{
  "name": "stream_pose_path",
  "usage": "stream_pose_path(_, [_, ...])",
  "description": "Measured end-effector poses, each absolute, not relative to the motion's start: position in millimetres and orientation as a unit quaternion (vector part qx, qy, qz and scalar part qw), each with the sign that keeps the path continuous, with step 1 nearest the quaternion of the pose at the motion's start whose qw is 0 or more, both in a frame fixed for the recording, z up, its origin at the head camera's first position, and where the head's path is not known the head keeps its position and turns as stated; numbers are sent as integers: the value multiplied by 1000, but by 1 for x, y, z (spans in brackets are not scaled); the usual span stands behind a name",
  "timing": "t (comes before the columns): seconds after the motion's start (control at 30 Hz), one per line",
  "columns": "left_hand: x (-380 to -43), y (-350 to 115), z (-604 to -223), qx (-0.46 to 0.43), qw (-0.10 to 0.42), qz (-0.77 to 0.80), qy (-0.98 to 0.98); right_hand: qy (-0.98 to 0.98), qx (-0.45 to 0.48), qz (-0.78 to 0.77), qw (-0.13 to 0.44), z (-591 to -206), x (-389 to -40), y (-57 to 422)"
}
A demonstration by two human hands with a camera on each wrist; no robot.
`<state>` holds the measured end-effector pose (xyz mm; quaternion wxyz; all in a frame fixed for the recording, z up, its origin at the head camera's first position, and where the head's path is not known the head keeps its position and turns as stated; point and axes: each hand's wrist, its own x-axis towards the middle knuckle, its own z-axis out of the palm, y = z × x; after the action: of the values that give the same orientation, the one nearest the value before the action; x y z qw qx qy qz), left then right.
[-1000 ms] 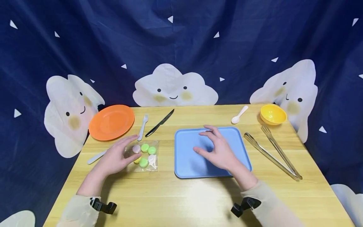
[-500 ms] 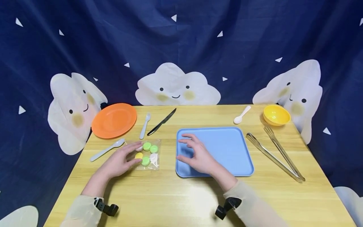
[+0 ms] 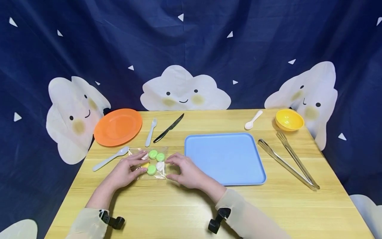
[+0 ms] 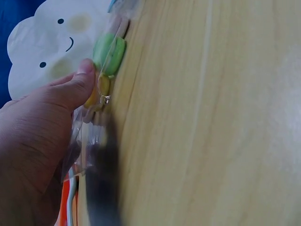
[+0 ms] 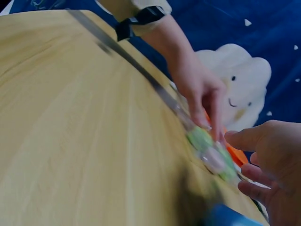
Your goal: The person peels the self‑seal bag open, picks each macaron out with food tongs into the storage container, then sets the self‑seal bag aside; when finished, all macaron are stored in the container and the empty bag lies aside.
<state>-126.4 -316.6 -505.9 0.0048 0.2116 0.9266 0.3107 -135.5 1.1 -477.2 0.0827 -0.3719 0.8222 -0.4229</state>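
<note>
A clear plastic bag of macarons (image 3: 152, 170) lies on the wooden table, with green, yellow, white and pale purple pieces inside. My left hand (image 3: 126, 171) has its bent fingers and thumb around the bag's left end, partly covering the yellow and purple macarons. In the left wrist view the thumb (image 4: 84, 70) presses against the bag beside a green macaron (image 4: 108, 54). My right hand (image 3: 188, 172) has reached the bag's right edge, thumb and fingers spread apart with a gap between them. The right wrist view shows this hand (image 5: 270, 162) facing the blurred bag.
A blue tray (image 3: 225, 159) lies to the right. An orange plate (image 3: 117, 127), grey spoon (image 3: 110, 159), grey fork (image 3: 151, 132) and black knife (image 3: 168, 128) are at the left and back. Metal tongs (image 3: 289, 162), a yellow bowl (image 3: 288, 120) and a white spoon (image 3: 253, 120) stand right.
My right hand has moved left from above the blue tray to the bag's right edge. The left hand has settled onto the bag's left end, uncovering the grey spoon.
</note>
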Motion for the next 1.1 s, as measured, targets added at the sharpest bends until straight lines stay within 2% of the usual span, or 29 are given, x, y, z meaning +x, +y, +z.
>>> stream_pose_path(0.43, [-127, -320, -517, 227, -45, 305, 924, 857, -378, -348, 46, -495, -127, -42])
stream_pose_path(0.8, [-128, -320, -521, 217, -48, 334, 916, 878, -391, -276, 10, -501, -124, -51])
stream_pose_path(1.1, [-127, -321, -524, 214, -53, 353, 909, 873, -383, -302, 17, -505, -126, -53])
